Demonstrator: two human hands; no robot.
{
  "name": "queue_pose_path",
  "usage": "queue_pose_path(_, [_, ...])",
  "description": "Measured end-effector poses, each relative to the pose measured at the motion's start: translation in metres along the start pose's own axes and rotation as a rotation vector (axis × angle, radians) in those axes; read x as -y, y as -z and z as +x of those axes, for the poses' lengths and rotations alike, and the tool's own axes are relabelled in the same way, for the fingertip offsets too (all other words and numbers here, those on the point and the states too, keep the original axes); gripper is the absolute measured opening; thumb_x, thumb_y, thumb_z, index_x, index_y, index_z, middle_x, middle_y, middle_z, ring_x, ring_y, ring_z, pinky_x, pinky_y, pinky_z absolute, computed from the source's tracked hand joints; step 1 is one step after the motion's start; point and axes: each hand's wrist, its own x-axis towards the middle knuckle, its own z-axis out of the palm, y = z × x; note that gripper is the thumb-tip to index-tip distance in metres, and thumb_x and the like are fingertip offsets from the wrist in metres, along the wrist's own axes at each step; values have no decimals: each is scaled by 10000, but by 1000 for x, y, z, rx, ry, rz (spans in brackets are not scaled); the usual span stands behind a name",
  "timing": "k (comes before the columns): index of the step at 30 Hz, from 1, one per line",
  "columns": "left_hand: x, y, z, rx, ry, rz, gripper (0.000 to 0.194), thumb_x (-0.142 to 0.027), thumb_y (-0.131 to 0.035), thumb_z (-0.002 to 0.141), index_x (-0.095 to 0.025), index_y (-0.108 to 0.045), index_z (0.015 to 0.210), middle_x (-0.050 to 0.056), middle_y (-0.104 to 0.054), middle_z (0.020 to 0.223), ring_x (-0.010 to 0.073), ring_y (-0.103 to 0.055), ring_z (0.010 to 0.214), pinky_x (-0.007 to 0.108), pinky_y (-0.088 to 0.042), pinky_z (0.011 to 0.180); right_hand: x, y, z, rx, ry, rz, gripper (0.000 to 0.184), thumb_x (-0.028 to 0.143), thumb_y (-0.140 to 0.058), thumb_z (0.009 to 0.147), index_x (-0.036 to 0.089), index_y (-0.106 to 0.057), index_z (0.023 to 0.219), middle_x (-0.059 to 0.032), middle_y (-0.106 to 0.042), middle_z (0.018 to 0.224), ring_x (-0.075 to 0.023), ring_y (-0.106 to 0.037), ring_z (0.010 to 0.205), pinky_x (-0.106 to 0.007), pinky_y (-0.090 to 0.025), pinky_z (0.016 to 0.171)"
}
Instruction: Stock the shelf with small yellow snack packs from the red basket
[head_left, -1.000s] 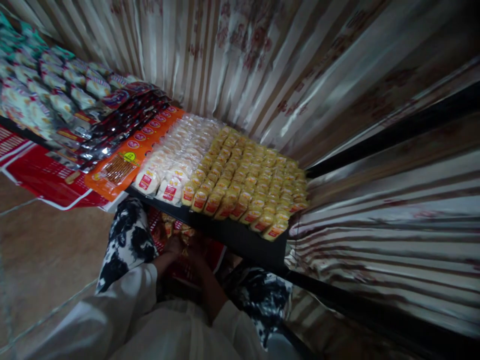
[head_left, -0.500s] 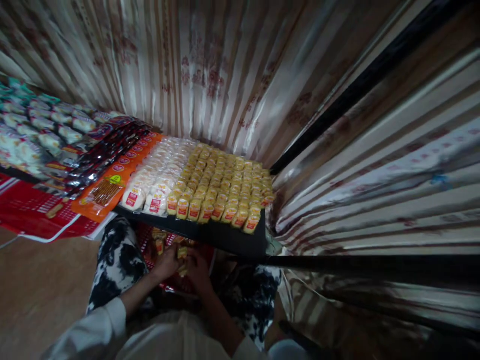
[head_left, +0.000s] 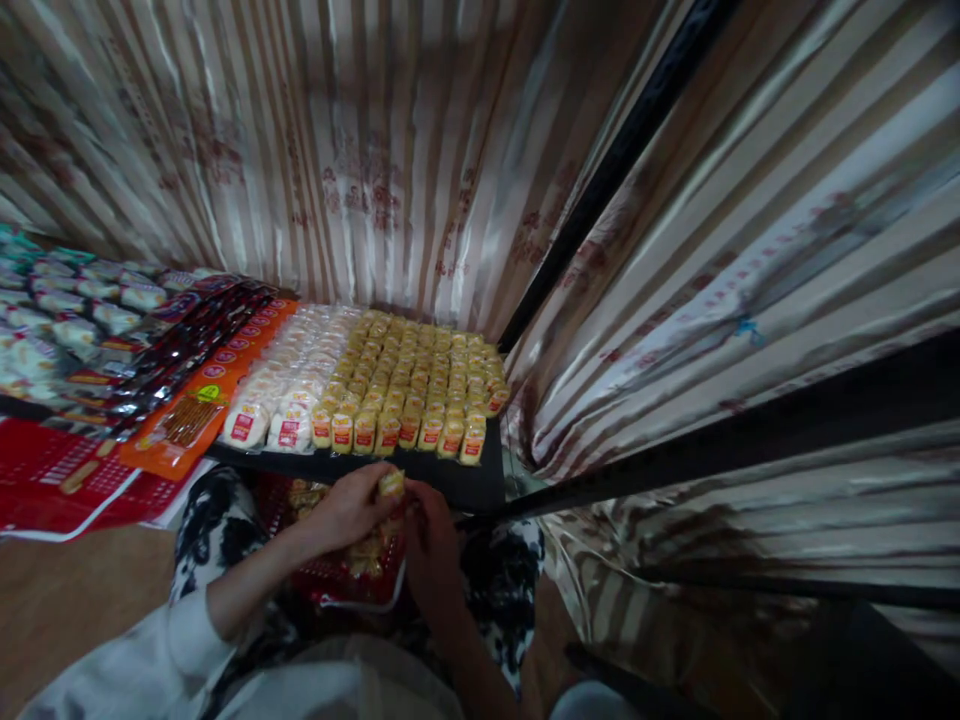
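A small yellow wrapped snack (head_left: 391,484) is held upright between my hands, just in front of the black shelf's near edge. My left hand (head_left: 352,508) closes around it from the left. My right hand (head_left: 433,535) has its fingers curled against its right side; the fingertips are partly hidden. Below them, a red basket (head_left: 397,592) in my lap holds more yellow wrapped snacks (head_left: 366,560), partly covered by my left forearm. On the shelf stand tight rows of the same yellow snacks (head_left: 409,425), with red labels facing me.
Left of the yellow rows lie white round wrapped crackers (head_left: 291,428), an orange pretzel-stick pack (head_left: 184,425), dark shiny packs (head_left: 180,350) and white-purple packs (head_left: 75,330). Another red basket (head_left: 45,480) sits at lower left. The black shelf (head_left: 480,485) ends near a striped curtain (head_left: 360,150) and black bars (head_left: 600,180).
Both hands have risen from over the lap basket towards the shelf's edge, with a yellow wrapped snack between them. The view has also shifted to the right.
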Motion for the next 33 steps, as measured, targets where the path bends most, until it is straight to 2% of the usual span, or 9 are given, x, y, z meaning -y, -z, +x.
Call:
queue_pose_path(2, [-18, 4, 10, -6, -24, 17, 273, -294, -504, 808, -201, -564, 1058, 21, -638, 1007, 165, -571, 899, 236, -417, 814, 5, 10, 7, -61, 67, -53, 279, 259, -417, 869, 193, -588, 1080, -91, -612, 1084, -185, -563, 1032, -348, -452, 919])
queue_pose_path(5, [-42, 7, 28, -17, -139, 18, 333, -295, -510, 808, -181, -558, 1118, 33, -636, 1009, 157, -570, 858, 237, -426, 789, 9, 25, 19, -175, 150, -139, 308, 256, -404, 881, 176, -563, 1133, -109, -582, 1144, -193, -532, 1092, -377, -426, 959])
queue_pose_path(7, [-57, 7, 42, -43, -216, 34, 368, -294, -516, 804, -179, -550, 1152, 29, -639, 965, 149, -573, 815, 234, -433, 755, 10, 34, 27, -234, 197, -186, 346, 254, -400, 885, 175, -519, 1200, -120, -545, 1213, -206, -494, 1155, -411, -404, 982])
queue_pose_path(10, [-79, 6, 67, -66, -239, 67, 444, -295, -524, 802, -176, -493, 1229, 7, -640, 830, 138, -575, 720, 230, -443, 688, 12, 46, 39, -278, 239, -222, 398, 262, -385, 893, 184, -445, 1279, -124, -471, 1314, -219, -422, 1236, -455, -369, 1008])
queue_pose_path(15, [-111, -1, 109, -110, -372, 133, 387, -285, -521, 807, -180, -515, 1180, 10, -654, 874, 138, -599, 744, 224, -458, 701, 10, 59, 58, -368, 175, -254, 439, 316, -349, 904, 169, -414, 1312, -129, -374, 1402, -228, -324, 1310, -480, -281, 1060])
queue_pose_path(18, [-124, -8, 132, -116, -440, 211, 358, -301, -501, 824, -199, -525, 1166, 17, -661, 933, 155, -614, 811, 238, -465, 743, 3, 63, 69, -408, 115, -228, 473, 327, -333, 902, 170, -372, 1346, -124, -329, 1433, -228, -293, 1328, -473, -275, 1065])
queue_pose_path(25, [-137, -30, 171, -107, -415, 375, 291, -293, -490, 834, -211, -550, 1107, 46, -648, 1004, 191, -594, 942, 283, -464, 816, -29, 64, 84, -428, 38, -146, 511, 354, -343, 880, 145, -370, 1346, -140, -321, 1434, -236, -287, 1329, -462, -271, 1067])
queue_pose_path(29, [-131, -42, 183, -99, -375, 456, 301, -252, -505, 817, -199, -562, 1108, 53, -645, 999, 187, -572, 972, 282, -444, 862, -45, 60, 87, -429, -34, -85, 528, 384, -354, 874, 152, -364, 1348, -144, -347, 1417, -221, -348, 1296, -417, -335, 1035])
queue_pose_path(33, [-121, -48, 190, -153, -414, 543, 281, -215, -493, 813, -135, -604, 1059, 105, -617, 1059, 229, -494, 1091, 301, -400, 935, -58, 55, 92, -403, -138, -45, 575, 422, -351, 861, 119, -360, 1350, -160, -372, 1399, -218, -363, 1286, -395, -325, 1039])
